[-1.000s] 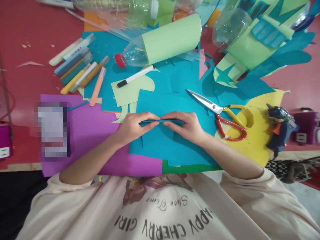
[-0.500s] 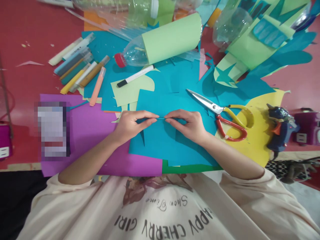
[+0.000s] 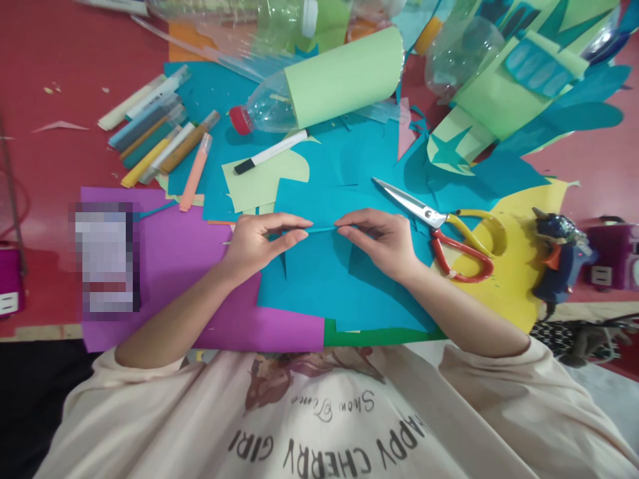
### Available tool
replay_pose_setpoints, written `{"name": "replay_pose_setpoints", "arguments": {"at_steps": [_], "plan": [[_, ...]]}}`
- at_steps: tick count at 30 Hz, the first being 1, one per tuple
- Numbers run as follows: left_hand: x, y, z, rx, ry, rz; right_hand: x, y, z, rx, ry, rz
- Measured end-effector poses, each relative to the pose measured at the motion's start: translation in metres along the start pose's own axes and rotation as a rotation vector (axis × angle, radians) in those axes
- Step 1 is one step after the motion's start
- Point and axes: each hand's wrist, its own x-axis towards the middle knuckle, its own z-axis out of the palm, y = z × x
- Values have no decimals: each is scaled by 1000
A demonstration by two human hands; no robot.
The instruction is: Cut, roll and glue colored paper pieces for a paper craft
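Note:
A thin blue paper strip (image 3: 323,229) spans the short gap between my two hands, above a blue paper sheet (image 3: 319,279). At its right end, my right hand (image 3: 382,243) pinches it between thumb and fingertips. My left hand (image 3: 262,243) has the other end at its thumb and index finger, whose tips are slightly parted around it. To the right of my right hand lie scissors (image 3: 429,214) with one yellow and one red handle, blades a little apart. A white marker with a black cap (image 3: 272,152) rests on pale green paper scraps (image 3: 254,183) beyond my left hand.
A bottle wrapped in green paper (image 3: 344,80) lies at the back. Several markers (image 3: 154,133) are at the left, above purple paper (image 3: 184,266) and a blurred phone (image 3: 104,263). A blue glue gun (image 3: 562,256) and a green-and-blue paper craft (image 3: 519,86) are at the right.
My hands have moved slightly apart and up in the view, so more of the blue strip shows between them. My left thumb and index finger have parted a little.

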Motion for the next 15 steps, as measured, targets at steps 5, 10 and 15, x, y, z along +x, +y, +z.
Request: {"name": "replay_pose_setpoints", "arguments": {"at_steps": [5, 10, 15], "plan": [[1, -4, -2, 104, 9, 67, 0, 1, 0, 25, 24, -16], [2, -6, -4, 135, 20, 135, 2, 2, -3, 25, 9, -18], [3, -4, -8, 138, -3, 153, 2, 2, -4, 43, -5, -42]]}}
